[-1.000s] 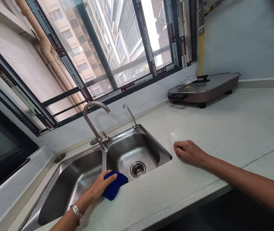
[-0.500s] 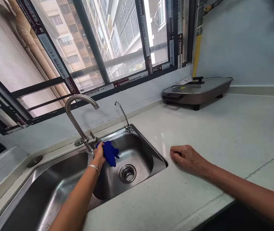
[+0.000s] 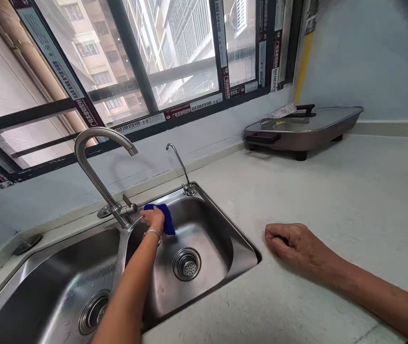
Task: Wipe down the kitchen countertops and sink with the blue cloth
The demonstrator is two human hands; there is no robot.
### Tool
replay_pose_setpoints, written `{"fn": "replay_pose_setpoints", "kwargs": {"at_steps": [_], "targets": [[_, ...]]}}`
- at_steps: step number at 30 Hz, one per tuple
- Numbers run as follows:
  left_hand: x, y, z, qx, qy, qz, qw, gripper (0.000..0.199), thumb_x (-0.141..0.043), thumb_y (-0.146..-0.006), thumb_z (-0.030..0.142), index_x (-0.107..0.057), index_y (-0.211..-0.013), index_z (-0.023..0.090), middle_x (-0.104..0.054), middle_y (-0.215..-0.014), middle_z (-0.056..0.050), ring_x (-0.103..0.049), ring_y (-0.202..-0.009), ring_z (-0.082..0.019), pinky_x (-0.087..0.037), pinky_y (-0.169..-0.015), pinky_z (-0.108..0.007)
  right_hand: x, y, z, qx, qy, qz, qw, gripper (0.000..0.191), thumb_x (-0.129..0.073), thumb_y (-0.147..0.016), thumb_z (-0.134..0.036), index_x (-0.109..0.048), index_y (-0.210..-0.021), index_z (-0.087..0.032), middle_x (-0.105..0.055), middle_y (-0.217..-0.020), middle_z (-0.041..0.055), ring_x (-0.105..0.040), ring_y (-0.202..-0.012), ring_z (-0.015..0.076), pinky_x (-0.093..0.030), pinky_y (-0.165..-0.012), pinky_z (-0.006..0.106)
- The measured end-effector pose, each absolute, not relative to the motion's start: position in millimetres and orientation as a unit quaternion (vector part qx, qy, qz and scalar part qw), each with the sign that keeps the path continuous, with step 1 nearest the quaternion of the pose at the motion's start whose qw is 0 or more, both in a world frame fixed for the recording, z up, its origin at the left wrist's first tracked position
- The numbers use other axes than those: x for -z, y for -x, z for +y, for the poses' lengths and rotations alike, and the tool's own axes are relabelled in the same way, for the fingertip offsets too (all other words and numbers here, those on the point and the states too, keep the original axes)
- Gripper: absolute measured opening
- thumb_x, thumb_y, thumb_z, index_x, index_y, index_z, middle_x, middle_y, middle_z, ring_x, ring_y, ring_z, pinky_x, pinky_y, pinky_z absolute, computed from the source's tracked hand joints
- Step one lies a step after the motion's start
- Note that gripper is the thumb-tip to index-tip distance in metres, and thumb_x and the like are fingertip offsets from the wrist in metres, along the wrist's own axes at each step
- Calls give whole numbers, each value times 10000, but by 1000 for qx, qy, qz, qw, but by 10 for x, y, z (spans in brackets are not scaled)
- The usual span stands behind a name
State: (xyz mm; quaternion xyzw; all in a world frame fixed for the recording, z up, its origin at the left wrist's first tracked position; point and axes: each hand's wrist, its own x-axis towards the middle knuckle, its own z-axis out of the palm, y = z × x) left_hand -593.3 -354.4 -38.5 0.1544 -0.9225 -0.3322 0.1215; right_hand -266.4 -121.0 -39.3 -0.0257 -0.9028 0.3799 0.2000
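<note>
My left hand (image 3: 153, 218), with a bracelet at the wrist, is over the back left corner of the right basin (image 3: 211, 239). It grips a blue cloth (image 3: 168, 220) against the steel near the back rim; part of the cloth is hidden behind the fingers. Just left of this hand rises the large curved faucet (image 3: 99, 184) with its lever. My right hand (image 3: 293, 241) rests on the pale countertop (image 3: 232, 296), right of the sink, curled into a loose fist with nothing visible inside.
The left basin (image 3: 56, 282) has its own drain (image 3: 94, 310). A thin small tap (image 3: 179, 161) stands at the sink's back corner. An electric pan with a glass lid (image 3: 302, 133) sits at the back of the counter. Behind the sink is a window with dark frames (image 3: 146, 119).
My left hand has shifted with the blue cloth against the back of the right basin, its wrist turned. My right hand stays curled on the counter. The view has shifted slightly.
</note>
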Motion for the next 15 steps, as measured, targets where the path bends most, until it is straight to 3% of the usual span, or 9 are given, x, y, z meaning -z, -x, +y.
{"fn": "replay_pose_setpoints", "kwargs": {"at_steps": [9, 15], "targets": [[208, 6020, -3134, 190, -23, -972, 139, 329, -555, -947, 285, -555, -1251, 161, -598, -1291, -111, -632, -1079, -225, -561, -913, -434, 388, 2675, -1221, -329, 32, -919, 214, 206, -373, -802, -199, -336, -600, -222, -369, -531, -36, -288, -501, 104, -212, -498, 276], [203, 6058, -3013, 109, 80, -979, 156, 337, -402, -964, 206, -493, -1273, 106, -562, -1247, -228, -617, -1154, -324, -514, -941, -454, 373, 2680, -1201, -352, 40, -913, 203, 189, -376, -777, -190, -333, -595, -219, -351, -532, -40, -283, -506, 99, -216, -489, 264]]}}
